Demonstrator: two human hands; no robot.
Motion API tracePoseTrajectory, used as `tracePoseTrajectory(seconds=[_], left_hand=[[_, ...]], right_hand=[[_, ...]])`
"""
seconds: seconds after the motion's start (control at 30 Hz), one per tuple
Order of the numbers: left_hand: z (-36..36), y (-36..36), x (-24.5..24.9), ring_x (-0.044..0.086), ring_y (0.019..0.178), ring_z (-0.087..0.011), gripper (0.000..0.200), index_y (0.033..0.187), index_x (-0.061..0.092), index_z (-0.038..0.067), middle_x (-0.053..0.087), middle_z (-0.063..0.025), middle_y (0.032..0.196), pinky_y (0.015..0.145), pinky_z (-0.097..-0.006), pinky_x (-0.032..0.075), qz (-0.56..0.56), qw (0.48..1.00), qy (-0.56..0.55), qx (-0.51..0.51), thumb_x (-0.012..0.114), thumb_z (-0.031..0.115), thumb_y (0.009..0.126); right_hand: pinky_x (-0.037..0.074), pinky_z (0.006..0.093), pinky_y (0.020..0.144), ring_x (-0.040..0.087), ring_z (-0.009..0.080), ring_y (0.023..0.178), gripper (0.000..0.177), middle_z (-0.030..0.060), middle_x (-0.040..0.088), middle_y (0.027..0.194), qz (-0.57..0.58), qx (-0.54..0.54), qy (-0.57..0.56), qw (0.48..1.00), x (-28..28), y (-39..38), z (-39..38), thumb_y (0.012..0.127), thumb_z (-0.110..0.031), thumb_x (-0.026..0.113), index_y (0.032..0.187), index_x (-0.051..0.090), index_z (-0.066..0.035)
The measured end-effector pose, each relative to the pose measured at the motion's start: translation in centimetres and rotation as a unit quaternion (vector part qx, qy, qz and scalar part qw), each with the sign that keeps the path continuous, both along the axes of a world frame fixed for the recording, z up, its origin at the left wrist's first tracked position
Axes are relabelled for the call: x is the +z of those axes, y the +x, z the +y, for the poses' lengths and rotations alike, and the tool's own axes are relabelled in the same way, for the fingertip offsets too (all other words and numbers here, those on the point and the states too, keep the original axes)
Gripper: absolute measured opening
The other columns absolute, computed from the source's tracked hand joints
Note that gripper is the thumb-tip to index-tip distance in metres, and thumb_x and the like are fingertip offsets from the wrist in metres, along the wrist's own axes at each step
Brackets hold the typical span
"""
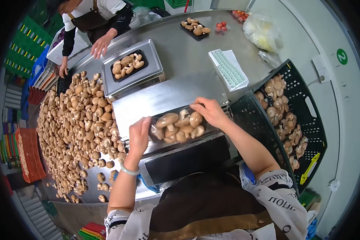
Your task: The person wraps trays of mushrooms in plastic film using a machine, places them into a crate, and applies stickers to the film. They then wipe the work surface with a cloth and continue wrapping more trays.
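In front of me is a black tray of brown mushrooms (179, 127) with clear film over it, on the metal wrapping machine (148, 94). My left hand (139, 136) is closed at the tray's left end, thumb and fingers pinching the film. At the far right corner, my right hand (210, 112) pinches the film too, its fingers pressed together. Beyond the machine, a second black tray of mushrooms (128, 65) rests on a scale with a grey top (155, 54).
A large mushroom heap (78, 120) covers the left side. A co-worker's hands (103, 43) are at the far left. To the right stands a dark green crate (316, 120) holding packed mushrooms. Label sheets (229, 70), a mushroom tray (196, 29), tomato packs (221, 27) and a plastic bag (262, 33) lie farther back.
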State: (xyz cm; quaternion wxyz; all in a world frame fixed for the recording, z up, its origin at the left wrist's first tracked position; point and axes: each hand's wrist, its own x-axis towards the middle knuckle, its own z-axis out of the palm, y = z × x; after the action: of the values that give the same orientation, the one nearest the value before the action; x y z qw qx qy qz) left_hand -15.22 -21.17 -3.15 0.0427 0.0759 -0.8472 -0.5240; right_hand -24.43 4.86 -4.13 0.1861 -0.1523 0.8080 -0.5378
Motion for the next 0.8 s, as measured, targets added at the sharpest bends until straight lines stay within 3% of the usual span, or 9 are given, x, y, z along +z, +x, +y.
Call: tracePoseTrajectory(seconds=[0.1, 0.23, 0.37, 0.43, 0.5, 0.57, 0.63, 0.67, 0.8], left_hand=[[0.7, 3.6, 4.0, 0.028, 0.057, -0.0073, 0.042, 0.066, 0.043, -0.001, 0.034, 0.002, 0.057, 0.049, -0.0291, 0.025, -0.049, 0.993, 0.089, 0.06, 0.045, 0.022, 0.1], [2.3, 8.8, 6.9, 0.031, 0.057, -0.0057, 0.046, 0.064, 0.052, -0.001, 0.039, 0.0032, 0.056, 0.048, -0.027, 0.026, -0.169, 0.978, 0.113, 0.045, 0.047, 0.026, 0.101], [3.6, 12.2, -1.3, 0.039, 0.056, -0.0123, 0.051, 0.071, 0.058, -0.007, 0.048, -0.0051, 0.055, 0.052, -0.0345, 0.037, -0.219, 0.974, 0.036, 0.036, 0.051, 0.035, 0.098], [4.2, 12.6, -5.1, 0.044, 0.053, -0.019, 0.051, 0.073, 0.061, -0.008, 0.048, -0.0217, 0.056, 0.056, -0.0394, 0.04, -0.204, 0.978, -0.037, 0.034, 0.052, 0.036, 0.097], [4.7, 12.8, -8.9, 0.05, 0.052, -0.0316, 0.048, 0.074, 0.061, -0.008, 0.052, -0.0259, 0.061, 0.058, -0.0426, 0.041, -0.194, 0.977, -0.074, 0.035, 0.054, 0.034, 0.096], [5.0, 13.7, -10.8, 0.047, 0.05, -0.0201, 0.04, 0.077, 0.058, -0.006, 0.05, -0.0183, 0.055, 0.052, -0.0374, 0.039, -0.073, 0.983, -0.164, 0.036, 0.058, 0.03, 0.094], [6.1, 14.4, -9.0, 0.046, 0.05, -0.0136, 0.027, 0.083, 0.055, -0.003, 0.054, -0.0124, 0.056, 0.05, -0.0324, 0.037, -0.092, 0.988, -0.074, 0.101, 0.061, 0.021, 0.093], [5.8, 15.2, -10.0, 0.045, 0.054, -0.0086, 0.017, 0.091, 0.053, 0.0, 0.055, -0.0048, 0.061, 0.05, -0.0278, 0.036, -0.084, 0.989, -0.016, 0.121, 0.063, 0.014, 0.091], [5.9, 17.1, -11.3, 0.048, 0.067, -0.0102, 0.015, 0.1, 0.049, 0.001, 0.052, -0.0039, 0.076, 0.06, -0.0254, 0.042, -0.032, 0.991, 0.02, 0.129, 0.061, 0.007, 0.091]], right_hand=[[0.042, 0.0285, 0.057, 0.049, 0.0091, 0.061, 0.036, 0.0068, 0.055, 0.062, -0.009, -0.008, -0.035, 0.999, 5.1, 3.0, 0.8, 0.093, -0.034, 0.06, 0.084, 0.062, 0.001], [0.041, 0.0259, 0.061, 0.047, 0.0063, 0.066, 0.031, 0.002, 0.053, 0.065, -0.078, 0.06, 0.002, 0.995, 7.5, 6.9, 2.9, 0.094, -0.031, 0.057, 0.084, 0.059, -0.002], [0.046, 0.0387, 0.065, 0.06, 0.0294, 0.067, 0.053, 0.0192, 0.06, 0.07, -0.085, 0.057, 0.107, 0.989, -0.3, 10.6, 4.2, 0.091, -0.048, 0.057, 0.081, 0.06, 0.004], [0.047, 0.0422, 0.067, 0.062, 0.0377, 0.073, 0.054, 0.0222, 0.062, 0.072, -0.072, 0.031, 0.176, 0.981, -4.4, 12.0, 4.6, 0.09, -0.048, 0.058, 0.082, 0.061, 0.005], [0.048, 0.0424, 0.068, 0.062, 0.0373, 0.073, 0.053, 0.0222, 0.062, 0.071, -0.026, -0.03, 0.155, 0.987, -9.2, 13.1, 5.0, 0.089, -0.048, 0.058, 0.082, 0.061, 0.005], [0.049, 0.041, 0.068, 0.064, 0.032, 0.073, 0.048, 0.0192, 0.062, 0.068, -0.024, -0.089, 0.145, 0.985, -11.0, 14.6, 5.6, 0.089, -0.044, 0.06, 0.083, 0.06, 0.004], [0.049, 0.0391, 0.069, 0.065, 0.0272, 0.074, 0.041, 0.0164, 0.064, 0.073, -0.19, -0.133, 0.113, 0.966, -9.4, 15.4, 6.4, 0.089, -0.038, 0.062, 0.088, 0.059, 0.002], [0.049, 0.0379, 0.069, 0.065, 0.0261, 0.074, 0.038, 0.0159, 0.064, 0.075, -0.17, -0.161, 0.086, 0.968, -10.5, 16.3, 6.7, 0.089, -0.036, 0.063, 0.091, 0.058, 0.002], [0.047, 0.0322, 0.067, 0.062, 0.0198, 0.073, 0.029, 0.0128, 0.064, 0.081, -0.117, -0.251, 0.001, 0.961, -13.0, 18.6, 6.6, 0.09, -0.027, 0.063, 0.101, 0.054, -0.001]])
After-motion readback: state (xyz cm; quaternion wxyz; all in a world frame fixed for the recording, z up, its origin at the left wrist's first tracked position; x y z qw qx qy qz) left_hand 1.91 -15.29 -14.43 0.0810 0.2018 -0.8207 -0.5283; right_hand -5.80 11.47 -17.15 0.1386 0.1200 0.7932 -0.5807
